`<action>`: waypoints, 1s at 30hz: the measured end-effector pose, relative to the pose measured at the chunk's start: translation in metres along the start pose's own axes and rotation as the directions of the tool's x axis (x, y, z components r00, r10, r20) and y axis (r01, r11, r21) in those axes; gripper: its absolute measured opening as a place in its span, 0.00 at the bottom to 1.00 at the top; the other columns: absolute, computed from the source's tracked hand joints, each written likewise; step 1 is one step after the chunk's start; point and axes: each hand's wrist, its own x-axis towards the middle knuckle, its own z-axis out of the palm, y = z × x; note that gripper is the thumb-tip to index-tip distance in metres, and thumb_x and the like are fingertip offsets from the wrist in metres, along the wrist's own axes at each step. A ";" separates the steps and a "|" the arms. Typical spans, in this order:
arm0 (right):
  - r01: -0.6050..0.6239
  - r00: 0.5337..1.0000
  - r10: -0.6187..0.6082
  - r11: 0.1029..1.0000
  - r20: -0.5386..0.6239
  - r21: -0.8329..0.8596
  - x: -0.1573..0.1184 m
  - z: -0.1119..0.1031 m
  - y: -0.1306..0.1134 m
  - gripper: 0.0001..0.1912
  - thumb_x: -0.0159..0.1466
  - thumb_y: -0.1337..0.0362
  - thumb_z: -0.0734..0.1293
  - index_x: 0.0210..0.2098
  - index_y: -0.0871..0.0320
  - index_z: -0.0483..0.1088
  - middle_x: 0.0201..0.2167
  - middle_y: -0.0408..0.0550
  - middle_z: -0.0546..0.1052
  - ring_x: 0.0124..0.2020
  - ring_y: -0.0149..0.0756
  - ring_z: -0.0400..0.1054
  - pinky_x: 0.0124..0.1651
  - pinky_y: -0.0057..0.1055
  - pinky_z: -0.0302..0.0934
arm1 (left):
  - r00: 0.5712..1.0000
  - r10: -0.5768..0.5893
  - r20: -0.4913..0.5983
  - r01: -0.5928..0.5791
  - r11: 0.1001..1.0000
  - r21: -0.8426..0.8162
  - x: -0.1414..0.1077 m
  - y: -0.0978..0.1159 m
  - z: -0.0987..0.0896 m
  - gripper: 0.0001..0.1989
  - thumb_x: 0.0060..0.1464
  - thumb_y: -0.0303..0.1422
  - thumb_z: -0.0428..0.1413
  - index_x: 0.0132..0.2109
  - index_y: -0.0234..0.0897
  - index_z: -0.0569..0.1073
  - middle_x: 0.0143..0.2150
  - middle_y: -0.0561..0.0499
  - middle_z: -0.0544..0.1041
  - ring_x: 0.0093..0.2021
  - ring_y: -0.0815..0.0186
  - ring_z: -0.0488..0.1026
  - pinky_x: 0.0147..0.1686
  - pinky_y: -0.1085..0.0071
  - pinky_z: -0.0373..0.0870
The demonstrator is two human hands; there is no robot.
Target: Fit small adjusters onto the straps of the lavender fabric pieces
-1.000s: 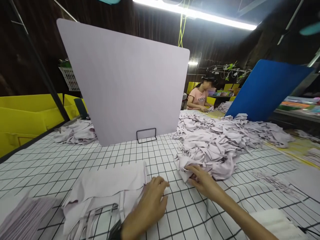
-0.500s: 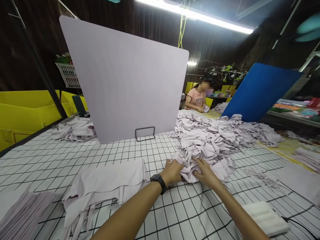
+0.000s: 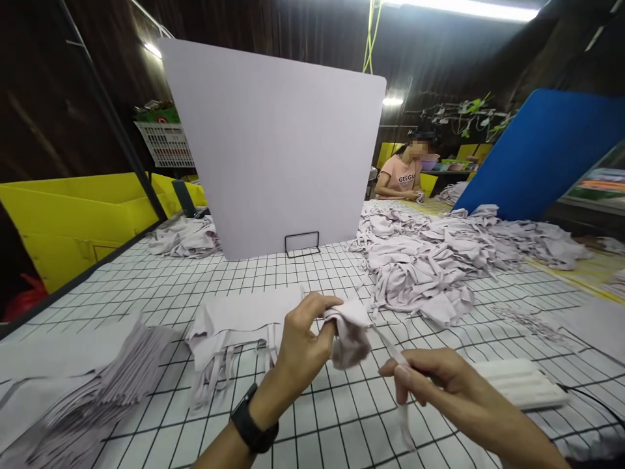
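Note:
Above the grid-patterned table, my left hand (image 3: 305,339), with a black watch on its wrist, pinches a crumpled pale cloth piece (image 3: 351,335) between thumb and fingers. A narrow strap (image 3: 390,344) runs from that cloth to my right hand (image 3: 439,384). The right thumb and fingertips are closed on the strap, and its loose end hangs below. Behind my hands lies a big heap of similar pale cloth pieces (image 3: 420,267). Left of my left hand, flat cloth pieces (image 3: 249,312) lie with their straps pointing toward me.
A thick stack of folded cloth (image 3: 129,371) sits at the near left. A white board (image 3: 278,150) stands at the back, a blue board (image 3: 537,156) at the right. A white corded box (image 3: 522,384) lies by my right forearm. Beyond the heap a person (image 3: 398,176) handles cloth.
Both hands have come away from the heap toward me, bringing one cloth piece. Its strap is now stretched between them. The view has turned slightly left.

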 end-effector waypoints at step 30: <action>-0.233 0.852 0.294 0.954 -0.433 0.189 -0.011 0.087 0.074 0.20 0.61 0.43 0.67 0.30 0.54 0.74 0.29 0.48 0.78 0.33 0.43 0.71 0.38 0.37 0.67 | 0.911 -0.286 0.297 0.131 0.883 0.451 -0.097 -0.027 0.032 0.10 0.66 0.27 0.48 0.48 0.38 0.72 0.47 0.46 0.74 0.50 0.57 0.69 0.51 0.58 0.67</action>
